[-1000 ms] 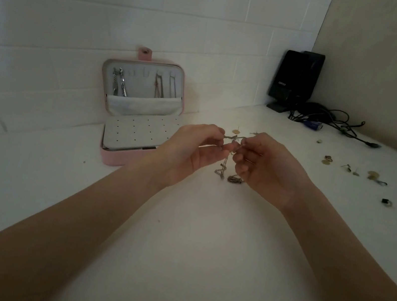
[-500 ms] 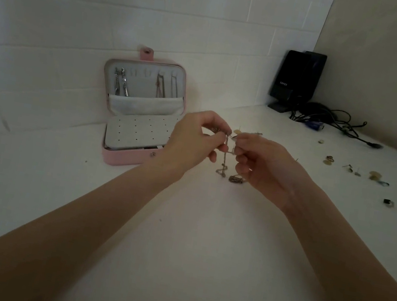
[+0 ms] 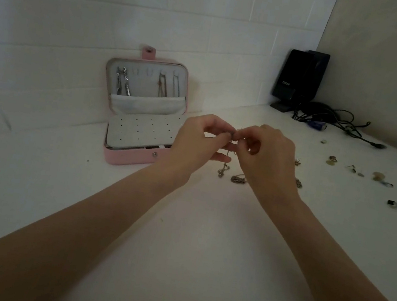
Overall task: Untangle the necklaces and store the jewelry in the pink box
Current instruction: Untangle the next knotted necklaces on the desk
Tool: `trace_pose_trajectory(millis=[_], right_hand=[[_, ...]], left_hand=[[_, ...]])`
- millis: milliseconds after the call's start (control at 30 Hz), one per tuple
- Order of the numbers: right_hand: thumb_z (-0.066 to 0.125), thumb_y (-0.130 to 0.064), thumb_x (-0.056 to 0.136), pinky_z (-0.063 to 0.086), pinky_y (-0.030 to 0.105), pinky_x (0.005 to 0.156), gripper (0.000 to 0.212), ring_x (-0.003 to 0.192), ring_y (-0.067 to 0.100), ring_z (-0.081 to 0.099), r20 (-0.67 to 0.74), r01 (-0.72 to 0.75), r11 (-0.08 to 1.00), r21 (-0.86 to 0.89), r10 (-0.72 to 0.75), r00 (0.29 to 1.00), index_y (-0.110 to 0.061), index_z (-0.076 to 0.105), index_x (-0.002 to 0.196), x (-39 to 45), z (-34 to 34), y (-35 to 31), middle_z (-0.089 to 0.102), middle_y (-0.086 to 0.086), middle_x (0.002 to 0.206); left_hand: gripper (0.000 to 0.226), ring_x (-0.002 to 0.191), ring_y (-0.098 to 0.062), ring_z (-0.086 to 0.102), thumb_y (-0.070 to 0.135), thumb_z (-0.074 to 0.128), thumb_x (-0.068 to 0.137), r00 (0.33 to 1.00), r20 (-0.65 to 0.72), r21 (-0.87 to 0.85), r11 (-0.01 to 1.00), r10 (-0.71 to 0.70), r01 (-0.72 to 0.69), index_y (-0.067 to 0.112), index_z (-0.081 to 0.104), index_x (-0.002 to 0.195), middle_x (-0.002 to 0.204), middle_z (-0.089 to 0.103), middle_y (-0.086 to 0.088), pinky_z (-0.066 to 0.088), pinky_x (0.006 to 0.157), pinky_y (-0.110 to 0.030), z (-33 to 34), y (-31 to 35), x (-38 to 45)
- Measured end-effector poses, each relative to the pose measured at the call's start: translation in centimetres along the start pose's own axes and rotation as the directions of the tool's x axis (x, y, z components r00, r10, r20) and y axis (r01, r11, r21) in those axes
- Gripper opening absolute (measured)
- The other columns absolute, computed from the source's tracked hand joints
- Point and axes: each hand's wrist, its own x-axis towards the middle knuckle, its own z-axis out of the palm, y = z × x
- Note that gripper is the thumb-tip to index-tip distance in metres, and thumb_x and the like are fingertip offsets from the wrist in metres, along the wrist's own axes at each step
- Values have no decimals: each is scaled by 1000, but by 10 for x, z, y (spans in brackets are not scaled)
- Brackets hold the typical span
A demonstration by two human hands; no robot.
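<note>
I see my left hand [image 3: 198,139] and right hand [image 3: 267,154] pinched together on the tangled necklaces [image 3: 230,174], whose chains dangle beneath them onto the counter, just right of the open pink box [image 3: 127,159].

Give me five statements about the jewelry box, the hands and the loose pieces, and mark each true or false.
1. The pink box stands open. True.
2. Both hands pinch the tangled chain between them. True: left hand and right hand meet at their fingertips.
3. The lid's hooks are all bare. False: hung pieces are already there.
4. Loose small jewelry lies left of the box. False: it lies to the right.
5. A black speaker stands in the corner. True.
</note>
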Motion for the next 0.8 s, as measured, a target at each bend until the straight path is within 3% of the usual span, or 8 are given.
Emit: trace_pose_trajectory(millis=[167,233,333,433,567,633,700,800], right_hand=[[53,-13,90,32,20,72,20,86,18,54,25,-18,998,-56,19,1000,-12,72,95,-1,2,1,64,4,91],[52,-13,91,32,13,62,22,71,11,53,84,-45,996,-74,51,995,-11,73,95,-1,1,2,67,6,88],[53,-13,90,38,7,54,22,55,7,50,222,-218,955,201,173,960,-16,74,87,-1,-4,0,65,-1,71],[58,-11,88,46,20,61,19,57,-1,53,436,-503,680,533,289,852,-20,72,81,-3,-10,-2,64,-6,73],[65,-12,83,42,24,64,8,68,9,46,553,-621,561,548,315,772,-10,73,82,-3,-12,6,62,-8,66],[68,-12,81,42,25,64,8,69,11,45,585,-682,482,549,361,726,-8,73,85,-1,-13,10,62,-5,75],[68,-11,80,42,24,61,9,66,11,47,634,-736,342,584,373,677,-7,71,87,3,-16,13,58,0,82],[64,-12,83,43,21,61,5,64,10,51,686,-760,139,634,352,637,-12,67,80,8,-21,18,58,-1,75]], left_hand=[[12,59,-6,67,-2,54,90,1000,-21,5,1000,3,-3,6,62,88,80,61,-4,51,52,-17,0,0,-1],[15,58,-6,65,-1,56,89,1000,7,65,998,24,-24,11,63,83,79,61,-3,50,50,-17,1,1,-2],[15,57,-6,63,1,59,87,999,21,125,991,50,-53,14,65,82,80,63,-5,49,48,-17,0,2,-1],[11,55,-6,63,1,59,88,999,44,99,995,30,-34,9,65,86,80,63,-4,50,50,-17,-4,1,0],[10,52,-6,62,-1,58,88,990,138,62,998,17,-26,6,65,88,76,63,-3,51,52,-17,-5,3,-1],[10,52,-5,62,-1,59,88,991,135,69,997,18,-27,7,65,87,76,63,-3,51,51,-16,-7,3,0],[9,52,-3,61,0,60,88,994,114,101,995,4,-15,7,65,87,77,62,-2,50,50,-15,-11,0,3],[8,50,-3,60,-1,60,87,995,102,171,985,-23,5,6,65,88,75,59,-3,51,49,-16,-14,-6,5]])
